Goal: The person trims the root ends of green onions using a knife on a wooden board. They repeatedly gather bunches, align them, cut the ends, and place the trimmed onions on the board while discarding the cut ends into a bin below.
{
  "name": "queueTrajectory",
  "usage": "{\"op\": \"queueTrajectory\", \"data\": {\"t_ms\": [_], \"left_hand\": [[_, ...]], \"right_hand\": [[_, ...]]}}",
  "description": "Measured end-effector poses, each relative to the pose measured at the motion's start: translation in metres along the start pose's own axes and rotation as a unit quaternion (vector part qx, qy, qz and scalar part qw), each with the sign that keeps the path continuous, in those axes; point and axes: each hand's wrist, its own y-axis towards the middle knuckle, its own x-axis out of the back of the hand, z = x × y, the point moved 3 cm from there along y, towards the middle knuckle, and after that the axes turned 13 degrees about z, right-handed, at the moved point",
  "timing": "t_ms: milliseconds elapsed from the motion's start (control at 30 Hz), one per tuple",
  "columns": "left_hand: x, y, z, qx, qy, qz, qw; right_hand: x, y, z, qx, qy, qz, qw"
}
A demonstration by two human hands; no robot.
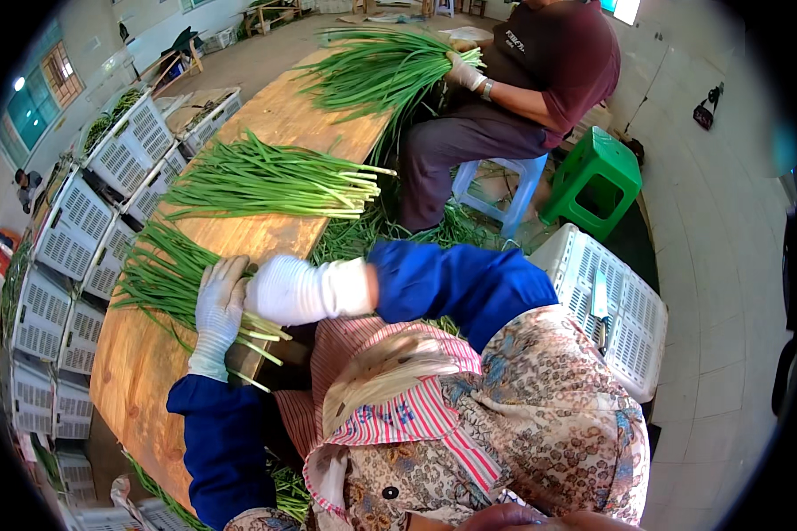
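Observation:
My left hand (220,302), in a pale knit glove, lies across a bundle of long green chives (166,272) on the wooden table (123,372). Its fingers are together over the stalks. The pale stem ends (260,328) stick out past the hand, over the table edge. My right hand (282,289), also gloved, is blurred and close beside the left one; its fingers and anything in them are hidden. Farther along the table lies a second chive bundle (272,179), with its pale ends toward the seated side.
A co-worker (558,66) on a blue stool (505,192) holds another chive bundle (378,73). A knife (599,299) lies on an upturned white crate (627,332) near a green stool (598,179). Stacked white crates (73,226) line the table's far side. Loose greens (345,235) litter the floor.

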Motion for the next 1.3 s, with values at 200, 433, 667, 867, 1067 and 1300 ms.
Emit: {"op": "queueTrajectory", "data": {"t_ms": [200,433,667,867,1067,1300], "left_hand": [[-0.003,-0.006,-0.007,-0.014,0.029,-0.017,0.999],[-0.013,-0.004,0.003,0.009,0.056,-0.017,0.998],[-0.009,-0.01,0.005,0.027,0.049,0.0,0.998],[-0.002,-0.006,-0.007,0.073,0.1,-0.081,0.989],[0.018,-0.028,-0.024,0.049,0.056,-0.256,0.964],[0.003,-0.041,-0.026,0.03,0.046,-0.089,0.995]], "right_hand": [[-0.017,-0.133,-0.062,-0.06,0.36,0.026,0.931],[-0.138,-0.252,-0.096,-0.268,0.169,0.215,0.924],[-0.028,-0.174,-0.055,0.014,0.692,-0.086,0.717],[0.006,-0.153,-0.047,-0.079,0.637,-0.07,0.764],[0.112,-0.127,-0.108,0.074,0.58,-0.375,0.719],[0.132,-0.071,-0.087,0.063,0.562,-0.419,0.71]]}}
